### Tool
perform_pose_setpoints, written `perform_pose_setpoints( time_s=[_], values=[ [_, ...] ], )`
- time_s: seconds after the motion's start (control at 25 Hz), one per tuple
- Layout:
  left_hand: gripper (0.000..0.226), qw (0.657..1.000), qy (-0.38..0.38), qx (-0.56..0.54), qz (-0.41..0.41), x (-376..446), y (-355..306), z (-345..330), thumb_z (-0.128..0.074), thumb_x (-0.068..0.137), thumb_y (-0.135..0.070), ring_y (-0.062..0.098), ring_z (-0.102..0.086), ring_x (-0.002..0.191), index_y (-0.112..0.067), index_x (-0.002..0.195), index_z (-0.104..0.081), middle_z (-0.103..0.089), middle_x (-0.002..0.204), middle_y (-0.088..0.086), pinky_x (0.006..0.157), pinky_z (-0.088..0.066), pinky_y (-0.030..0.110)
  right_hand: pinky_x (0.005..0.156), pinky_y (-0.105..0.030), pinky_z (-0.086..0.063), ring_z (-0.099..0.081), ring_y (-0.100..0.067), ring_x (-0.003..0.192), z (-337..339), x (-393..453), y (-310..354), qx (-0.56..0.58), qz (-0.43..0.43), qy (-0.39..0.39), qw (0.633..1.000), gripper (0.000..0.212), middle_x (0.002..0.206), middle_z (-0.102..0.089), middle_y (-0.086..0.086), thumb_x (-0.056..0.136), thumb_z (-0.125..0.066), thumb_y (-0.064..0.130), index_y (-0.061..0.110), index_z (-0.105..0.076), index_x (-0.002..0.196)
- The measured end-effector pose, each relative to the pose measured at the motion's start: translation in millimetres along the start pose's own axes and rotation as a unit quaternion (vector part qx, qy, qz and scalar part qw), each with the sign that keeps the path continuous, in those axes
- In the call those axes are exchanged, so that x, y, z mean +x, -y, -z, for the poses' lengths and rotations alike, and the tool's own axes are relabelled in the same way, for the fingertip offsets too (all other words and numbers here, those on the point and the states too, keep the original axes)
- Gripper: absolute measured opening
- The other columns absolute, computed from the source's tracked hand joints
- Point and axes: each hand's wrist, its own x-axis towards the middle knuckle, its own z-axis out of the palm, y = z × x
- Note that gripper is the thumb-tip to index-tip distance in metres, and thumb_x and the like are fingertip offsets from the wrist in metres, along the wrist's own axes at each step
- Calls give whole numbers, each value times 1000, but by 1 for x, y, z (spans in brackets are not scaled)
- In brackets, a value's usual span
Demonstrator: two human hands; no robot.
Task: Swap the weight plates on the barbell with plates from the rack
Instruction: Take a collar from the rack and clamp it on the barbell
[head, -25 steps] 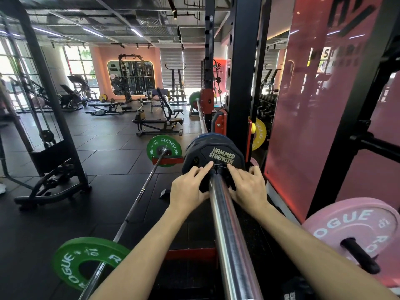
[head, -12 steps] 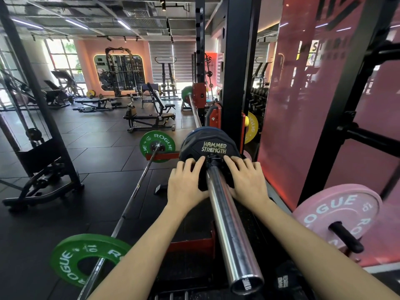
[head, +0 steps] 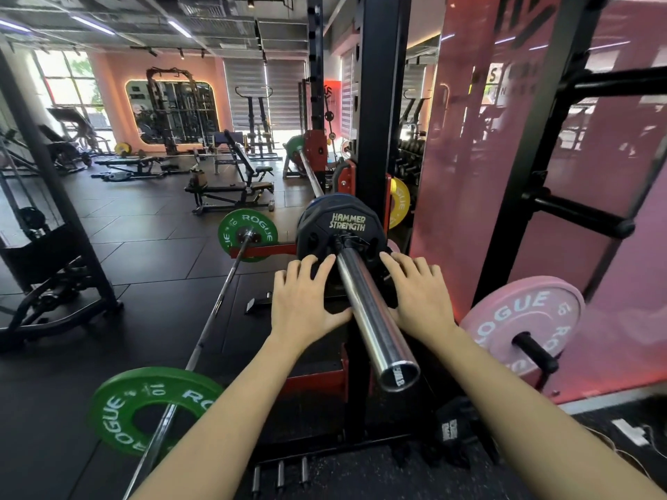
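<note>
Hands are flattening out: the left hand (head: 306,297) and right hand (head: 420,294), fingers spread, are now pressing the black plate (head: 339,230) from either side of the barbell sleeve (head: 375,319), where a second ago they were reaching nearer the hub, probably seating it inward.

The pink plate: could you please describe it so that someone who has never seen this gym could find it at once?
Start at the chrome barbell sleeve that runs from the black Hammer Strength plate towards the camera. To its right, beside the right hand, the pink plate hangs on a black rack peg. It is the only pink one; the other Rogue plates nearby are green or yellow.
</note>
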Motion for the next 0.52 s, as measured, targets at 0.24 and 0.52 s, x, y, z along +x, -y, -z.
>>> perform_pose_setpoints(
  time_s=[0.24, 0.52],
  values=[
    [94, 1000, 10, 28, 1, -36, -30, 51, -47, 71, -83, 27, -48, 114, -23, 143, -43, -52, 132, 5, 90, -41, 44, 81, -41, -42, -52, -27, 107, 53, -40, -1, 4, 1, 12, 1000, 84, 131, -55, -5, 75, -64, 61, 18, -41, 143],
    [97, 997, 9, 73, 27, -107, -84, 121, -50, 67, -84, 28, -48, 111, -22, 141, -46, -53, 128, 6, 85, -40, 44, 82, -44, -43, -52, -30, 113, 126, -104, -8, 37, 33, 13, 999, 86, 135, -53, -6, 70, -68, 57, 16, -43, 142]
  ],
)
